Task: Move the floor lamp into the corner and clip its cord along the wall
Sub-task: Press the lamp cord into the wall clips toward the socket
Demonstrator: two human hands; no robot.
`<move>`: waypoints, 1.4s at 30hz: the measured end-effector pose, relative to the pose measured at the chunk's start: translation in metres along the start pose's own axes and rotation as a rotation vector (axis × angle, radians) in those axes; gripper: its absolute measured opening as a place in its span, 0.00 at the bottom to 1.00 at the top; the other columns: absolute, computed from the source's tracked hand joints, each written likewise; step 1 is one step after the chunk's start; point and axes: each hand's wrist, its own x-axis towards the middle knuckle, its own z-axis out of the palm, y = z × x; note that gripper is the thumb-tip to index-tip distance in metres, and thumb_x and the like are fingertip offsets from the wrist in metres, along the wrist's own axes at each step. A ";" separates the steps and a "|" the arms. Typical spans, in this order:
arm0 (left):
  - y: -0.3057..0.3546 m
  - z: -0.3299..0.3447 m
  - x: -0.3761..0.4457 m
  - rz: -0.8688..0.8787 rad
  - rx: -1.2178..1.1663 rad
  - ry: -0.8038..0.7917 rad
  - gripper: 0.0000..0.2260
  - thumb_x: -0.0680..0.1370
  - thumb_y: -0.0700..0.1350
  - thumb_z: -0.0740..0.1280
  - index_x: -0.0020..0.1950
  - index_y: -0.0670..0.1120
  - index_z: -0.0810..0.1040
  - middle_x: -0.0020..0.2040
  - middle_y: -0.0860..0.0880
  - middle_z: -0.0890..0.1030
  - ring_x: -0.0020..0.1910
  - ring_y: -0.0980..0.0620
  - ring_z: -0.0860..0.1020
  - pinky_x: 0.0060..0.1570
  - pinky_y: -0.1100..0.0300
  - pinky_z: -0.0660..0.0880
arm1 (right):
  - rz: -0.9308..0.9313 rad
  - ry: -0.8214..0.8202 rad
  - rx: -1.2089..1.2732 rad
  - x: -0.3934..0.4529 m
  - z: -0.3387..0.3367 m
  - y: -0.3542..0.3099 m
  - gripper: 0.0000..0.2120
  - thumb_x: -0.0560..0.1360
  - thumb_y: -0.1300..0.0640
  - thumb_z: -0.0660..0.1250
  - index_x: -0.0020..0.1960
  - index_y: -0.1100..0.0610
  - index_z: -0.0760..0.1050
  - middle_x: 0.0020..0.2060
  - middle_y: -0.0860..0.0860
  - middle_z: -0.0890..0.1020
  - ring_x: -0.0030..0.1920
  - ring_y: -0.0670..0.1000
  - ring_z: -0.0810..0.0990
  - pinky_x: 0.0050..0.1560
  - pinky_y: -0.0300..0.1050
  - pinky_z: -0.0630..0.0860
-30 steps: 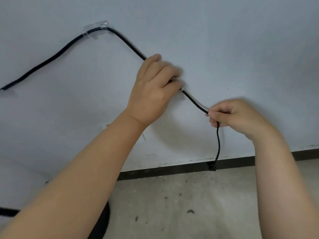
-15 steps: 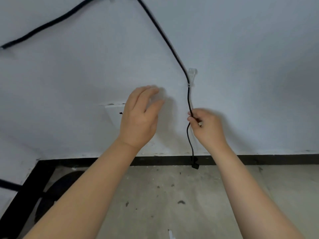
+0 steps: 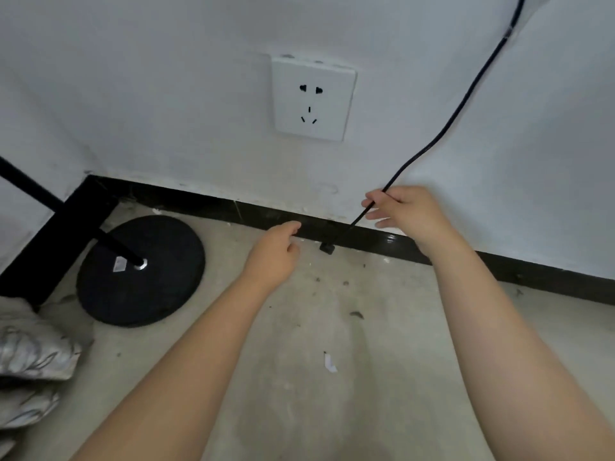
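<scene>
The floor lamp's round black base stands on the concrete floor in the left corner, its black pole rising up and left. The black cord runs down the white wall from the top right and ends in a black plug hanging at the skirting. My right hand pinches the cord a little above the plug. My left hand hovers just left of the plug, fingers loosely curled, holding nothing. A clear clip on the cord near the top right edge is only partly visible.
A white wall socket sits on the wall above and between my hands. A black skirting board runs along the wall's foot. Patterned grey cushions lie at the left edge. A paper scrap and bits of debris lie on the floor.
The view has tilted down to the floor and socket. My right hand slid down the cord toward the plug. My left hand left the wall and dropped toward the skirting.
</scene>
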 end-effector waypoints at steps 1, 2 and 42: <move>-0.002 0.000 0.000 0.019 0.002 -0.030 0.18 0.80 0.35 0.57 0.70 0.41 0.64 0.71 0.42 0.68 0.69 0.46 0.67 0.68 0.59 0.63 | 0.007 -0.047 0.034 -0.002 0.005 -0.001 0.11 0.76 0.60 0.60 0.37 0.54 0.76 0.44 0.54 0.79 0.34 0.43 0.79 0.31 0.27 0.77; -0.002 0.000 0.000 0.044 -0.004 -0.054 0.19 0.80 0.35 0.57 0.71 0.41 0.62 0.72 0.42 0.66 0.70 0.47 0.65 0.67 0.62 0.60 | 0.010 -0.098 0.056 -0.004 0.010 -0.002 0.12 0.76 0.60 0.60 0.37 0.53 0.76 0.44 0.54 0.80 0.34 0.42 0.80 0.33 0.27 0.78; 0.015 0.015 0.061 -0.070 0.575 0.126 0.08 0.77 0.33 0.59 0.49 0.38 0.78 0.50 0.38 0.80 0.49 0.39 0.77 0.40 0.54 0.71 | -0.491 0.481 -0.382 0.046 0.045 0.027 0.05 0.71 0.67 0.64 0.40 0.69 0.77 0.34 0.66 0.82 0.37 0.63 0.79 0.37 0.34 0.64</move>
